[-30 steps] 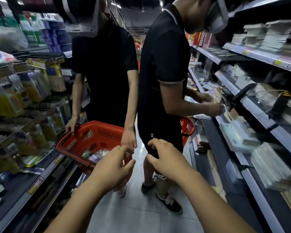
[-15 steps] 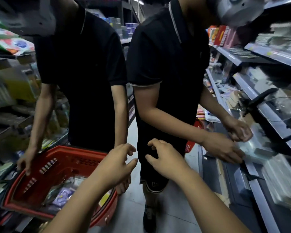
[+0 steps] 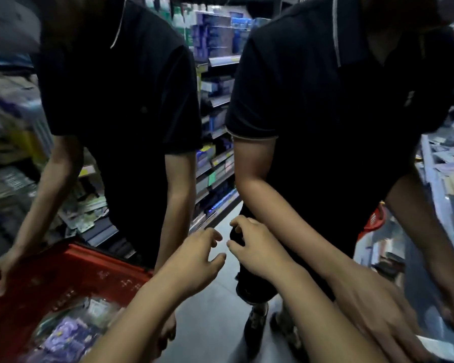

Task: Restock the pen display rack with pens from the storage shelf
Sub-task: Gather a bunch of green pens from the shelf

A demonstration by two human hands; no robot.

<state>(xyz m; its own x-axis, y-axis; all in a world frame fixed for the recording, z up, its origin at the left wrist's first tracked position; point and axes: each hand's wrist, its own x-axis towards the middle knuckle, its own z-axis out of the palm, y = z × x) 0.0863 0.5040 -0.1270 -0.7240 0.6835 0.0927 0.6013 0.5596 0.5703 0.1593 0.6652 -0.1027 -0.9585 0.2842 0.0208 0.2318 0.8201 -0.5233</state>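
My left hand (image 3: 195,260) and my right hand (image 3: 254,246) hover side by side in mid-air at the centre of the aisle, fingers loosely curled, holding nothing. Neither touches anything. No pen or pen display rack can be made out. A stationery shelf (image 3: 440,195) runs along the right edge, blurred.
Two people in black shirts stand very close ahead, one left (image 3: 121,106) and one right (image 3: 333,100). The left person holds a red basket (image 3: 63,279) with packets inside. The right person's hand (image 3: 378,307) reaches down by my right forearm. Stocked shelves (image 3: 215,158) line the aisle behind.
The two people and the red basket now loom much closer and larger. My hands stay together, empty, in the same loose pose.
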